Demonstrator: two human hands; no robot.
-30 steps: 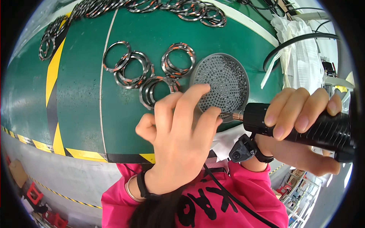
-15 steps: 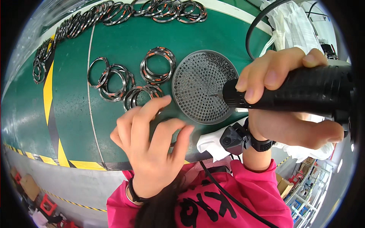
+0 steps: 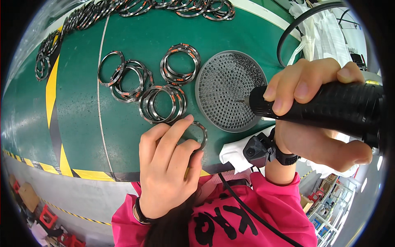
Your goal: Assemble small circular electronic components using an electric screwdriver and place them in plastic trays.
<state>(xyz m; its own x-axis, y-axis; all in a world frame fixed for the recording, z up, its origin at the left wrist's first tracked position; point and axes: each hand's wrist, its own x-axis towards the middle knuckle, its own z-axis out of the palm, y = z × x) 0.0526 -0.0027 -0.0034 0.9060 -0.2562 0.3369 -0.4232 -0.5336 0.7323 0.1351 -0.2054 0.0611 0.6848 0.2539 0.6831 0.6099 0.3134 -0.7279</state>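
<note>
My right hand (image 3: 312, 90) is wrapped around a black electric screwdriver (image 3: 341, 105), held almost level. Its bit (image 3: 240, 101) points left over a round grey dish (image 3: 199, 105), whose floor is dotted with small holes and whose far right part holds a pile of tiny dark screws (image 3: 251, 69). My left hand (image 3: 168, 164) rests at the table's near edge, its fingers and thumb closed about a single thin black ring (image 3: 204, 133); the palm side is hidden. Just beyond that hand lie several overlapping black rings with orange marks (image 3: 142, 107).
More such rings stand at the far centre (image 3: 163, 68) and left (image 3: 100, 74). A long row of rings (image 3: 86, 18) lines the green table's (image 3: 78, 107) far edge. White cloth (image 3: 234, 154) lies by my right wrist; a black cable (image 3: 282, 39) loops at the far right.
My left fingers have drawn in around the single ring, which now shows beside them. The screwdriver and right hand have barely shifted against the dish. The whole view has moved slightly.
</note>
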